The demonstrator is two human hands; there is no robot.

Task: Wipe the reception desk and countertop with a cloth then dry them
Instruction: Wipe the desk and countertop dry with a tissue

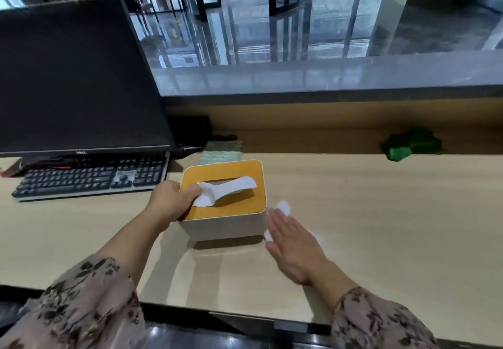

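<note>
A white tissue box [226,226] with a yellow wooden lid sits tilted on the light wooden desk [381,226], its near edge raised over a shadow. My left hand [170,201] grips its left side, thumb on the tissue sticking out of the slot. Just right of the box, my right hand [294,248] lies flat on the desk and presses a white tissue [283,208], whose edges show past my fingertips. A crumpled green cloth [411,144] lies at the back right. The grey raised countertop [326,76] runs along behind the desk.
A black monitor [76,81] and a dark keyboard [89,179] stand at the left. A folded green-and-white striped cloth [220,155] lies right behind the tissue box. A dark box sits beside the monitor. The desk's near edge runs below my forearms.
</note>
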